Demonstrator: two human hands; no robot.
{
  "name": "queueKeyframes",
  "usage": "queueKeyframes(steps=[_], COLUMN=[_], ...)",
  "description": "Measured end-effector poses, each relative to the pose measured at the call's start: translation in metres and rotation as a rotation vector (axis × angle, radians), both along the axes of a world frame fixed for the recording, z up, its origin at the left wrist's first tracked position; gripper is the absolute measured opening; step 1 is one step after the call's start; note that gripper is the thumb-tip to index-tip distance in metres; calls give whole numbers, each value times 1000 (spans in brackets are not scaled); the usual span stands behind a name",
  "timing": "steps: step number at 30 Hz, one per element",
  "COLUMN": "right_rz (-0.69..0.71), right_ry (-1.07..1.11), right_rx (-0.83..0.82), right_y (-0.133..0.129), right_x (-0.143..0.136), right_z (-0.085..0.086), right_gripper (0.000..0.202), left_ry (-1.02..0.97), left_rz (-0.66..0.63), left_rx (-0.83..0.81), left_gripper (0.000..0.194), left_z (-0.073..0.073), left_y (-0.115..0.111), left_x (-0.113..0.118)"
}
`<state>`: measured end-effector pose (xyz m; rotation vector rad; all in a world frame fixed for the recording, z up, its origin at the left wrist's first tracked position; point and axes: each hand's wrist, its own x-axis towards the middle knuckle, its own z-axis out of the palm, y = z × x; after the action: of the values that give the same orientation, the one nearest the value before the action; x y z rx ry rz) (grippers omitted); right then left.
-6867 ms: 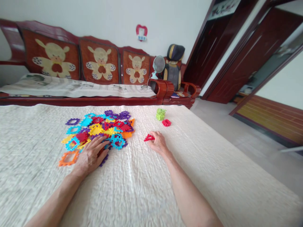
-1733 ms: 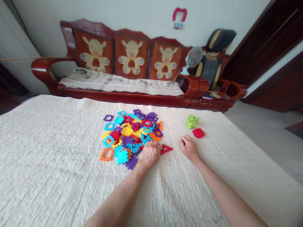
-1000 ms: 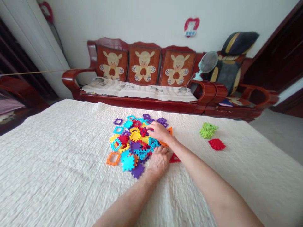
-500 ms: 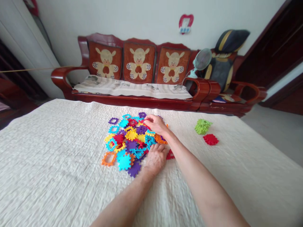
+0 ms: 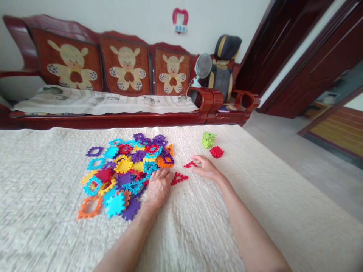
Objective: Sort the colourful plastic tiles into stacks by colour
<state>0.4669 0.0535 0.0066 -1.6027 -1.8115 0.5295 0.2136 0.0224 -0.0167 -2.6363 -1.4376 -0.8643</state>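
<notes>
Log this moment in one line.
Left hand: at near-right edge of multicolored toothed tile pile | Right hand: at red triangular tile, grip unclear | Beyond: green tile stack, red tile stack

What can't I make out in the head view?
Head view: anything under the left hand, covered by it.
Head view: lower pieces in the pile, under upper ones.
Head view: piece count of green stack, too small.
Head view: left end of the sofa, cut by left edge.

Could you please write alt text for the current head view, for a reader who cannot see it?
A person's right hand holds a red toothed piece over a cream cloth, while the left hand rests at the edge of a multicoloured pile. A green stack and a red stack sit farther back; behind stands a wooden sofa.
</notes>
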Motion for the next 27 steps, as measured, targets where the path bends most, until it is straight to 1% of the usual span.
queueKeyframes(steps=[2,5,7,9,12,17,21,23,25,27], right_rz=[50,83,109,122,95,-42,-137,-139,-108,-68], right_ry=[-74,-145,-134,-116,-142,-255,-321,-305,-267,-203], right_rx=[-5,39,79,115,116,76,82,86,99,150], right_y=[-6,-9,-8,-7,-9,-17,-18,-16,-14,-13], right_x=[0,2,3,2,-1,-19,-31,-31,-28,-24], right_z=[-1,-3,-4,-5,-4,2,1,-1,-3,-4], right_gripper=[39,32,35,43,52,40,36,35,36,41], left_ry=[-9,-44,-73,-102,-124,-84,-70,-59,-46,-36], left_rz=[-1,-2,17,42,62,83,83,78,74,69], left_rx=[1,25,63,104,137,126,109,112,125,146], left_gripper=[25,26,28,29,29,28,29,29,28,28], left_z=[0,-2,-3,-4,-4,-2,0,0,0,-1], left_y=[0,0,1,1,2,3,2,2,2,2], left_x=[0,-1,-2,-3,-4,-5,-5,-5,-6,-7])
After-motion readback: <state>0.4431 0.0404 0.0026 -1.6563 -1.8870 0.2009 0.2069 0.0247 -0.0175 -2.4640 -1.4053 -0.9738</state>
